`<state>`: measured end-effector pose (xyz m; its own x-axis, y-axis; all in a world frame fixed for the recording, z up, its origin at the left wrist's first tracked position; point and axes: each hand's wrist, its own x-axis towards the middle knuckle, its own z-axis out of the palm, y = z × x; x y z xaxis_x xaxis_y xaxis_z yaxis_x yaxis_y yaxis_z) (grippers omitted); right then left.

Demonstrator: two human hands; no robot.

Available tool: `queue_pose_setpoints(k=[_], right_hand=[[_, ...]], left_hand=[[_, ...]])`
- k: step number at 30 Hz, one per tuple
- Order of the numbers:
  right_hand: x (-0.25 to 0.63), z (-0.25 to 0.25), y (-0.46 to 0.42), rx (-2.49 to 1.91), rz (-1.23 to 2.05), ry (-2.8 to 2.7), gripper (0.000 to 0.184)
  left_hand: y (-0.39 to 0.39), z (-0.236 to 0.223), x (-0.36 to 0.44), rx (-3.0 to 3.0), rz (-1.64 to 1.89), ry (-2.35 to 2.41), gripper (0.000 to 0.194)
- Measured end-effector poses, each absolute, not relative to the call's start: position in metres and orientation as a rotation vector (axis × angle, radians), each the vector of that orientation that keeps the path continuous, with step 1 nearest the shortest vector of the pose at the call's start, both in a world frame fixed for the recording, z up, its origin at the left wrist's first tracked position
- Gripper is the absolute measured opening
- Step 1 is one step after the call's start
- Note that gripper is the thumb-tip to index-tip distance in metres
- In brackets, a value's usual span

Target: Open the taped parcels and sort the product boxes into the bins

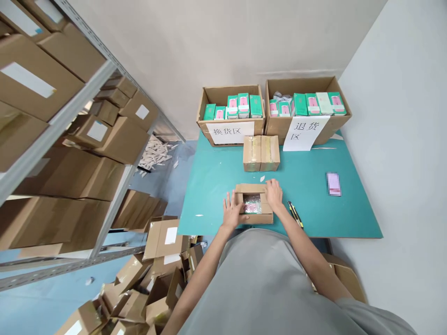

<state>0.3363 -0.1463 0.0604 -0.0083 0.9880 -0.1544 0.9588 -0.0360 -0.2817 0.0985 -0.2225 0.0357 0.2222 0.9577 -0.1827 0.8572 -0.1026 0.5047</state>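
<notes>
A small cardboard box (pixel 254 218) stands with its top flaps folded outward at the front edge of the green table. Inside it lies a bubble-wrapped packet (pixel 252 204) with pink and green showing through. My left hand (pixel 232 213) rests against the box's left side, fingers spread and thumb reaching over the left flap. At the far right corner, my right hand (pixel 274 193) has its fingers closed on the right flap. A yellow and black utility knife (pixel 295 214) lies on the table to the right of the box.
Two taped cartons (pixel 261 153) stand behind the box. At the back are a left bin (pixel 200 114) and a right bin (pixel 344 122) of green and pink boxes, with paper signs. A phone-like object (pixel 334 184) lies right. Shelving (pixel 115 195) and discarded boxes (pixel 153 288) fill the left.
</notes>
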Motion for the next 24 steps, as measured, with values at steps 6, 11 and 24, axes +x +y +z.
queue_pose_setpoints(k=[6, 11, 24], right_hand=[[0.307, 0.068, -0.174, -1.791, 0.598, -2.600, 0.028], [0.316, 0.072, -0.191, -1.753, 0.548, -2.652, 0.031], [0.386, 0.067, -0.225, -1.895, 0.718, -2.386, 0.037]], left_hand=[[-0.222, 0.036, 0.088, 2.144, 0.169, 1.608, 0.057], [-0.225, 0.044, 0.094, 2.264, 0.091, 1.459, 0.032], [-0.244, 0.053, 0.051, 2.419, 0.243, 1.588, 0.055]])
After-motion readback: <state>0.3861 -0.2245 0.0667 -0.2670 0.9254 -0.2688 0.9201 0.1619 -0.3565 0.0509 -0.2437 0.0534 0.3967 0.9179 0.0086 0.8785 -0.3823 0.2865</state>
